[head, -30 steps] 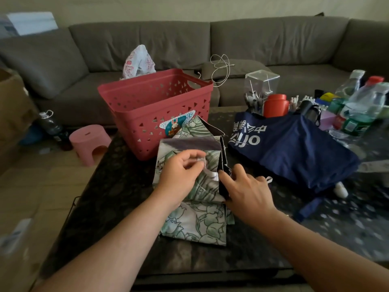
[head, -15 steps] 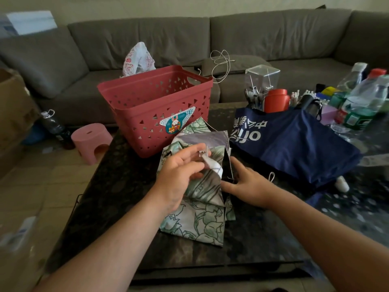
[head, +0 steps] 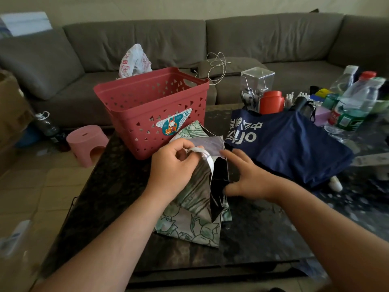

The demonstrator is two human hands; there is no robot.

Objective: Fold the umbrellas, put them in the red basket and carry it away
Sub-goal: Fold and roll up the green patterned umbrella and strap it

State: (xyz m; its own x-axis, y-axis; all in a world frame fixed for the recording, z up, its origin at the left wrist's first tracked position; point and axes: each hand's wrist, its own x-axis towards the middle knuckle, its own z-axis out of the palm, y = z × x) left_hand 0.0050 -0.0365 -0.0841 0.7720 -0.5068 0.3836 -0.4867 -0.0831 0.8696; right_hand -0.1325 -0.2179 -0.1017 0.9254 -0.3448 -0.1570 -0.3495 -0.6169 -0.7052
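Head view. Green umbrella [head: 189,224] lying gathered on dark surface [head: 105,186], just in front of red basket [head: 151,110]. Left hand [head: 171,167] above its middle, fingers [head: 190,153] curled and pinching white strap [head: 207,160] lifted off the pleats. Right hand [head: 250,178] at the dark right edge of the canopy, fingers spread wide, thumb against the fabric, gripping nothing firmly. Blue umbrella [head: 294,148] spread loose to the right, well apart from the basket mouth, not yet folded; handle tip [head: 335,184] showing at its near edge. Basket seemingly empty, though its floor only partly visible.

Step in hand, as judged: wrapping and fastening the strap round the green canopy. Best done with pleats pressed flat and turned in one direction by the right hand, strap pulled taut across the bundle, then fastened before any release; slack likely to let the folds spring open. Fastener type too small to tell.

Background: grey sofa [head: 252,39], pink stool [head: 86,142], bottles [head: 355,102] and red cup [head: 271,102] crowding the far right of the surface.
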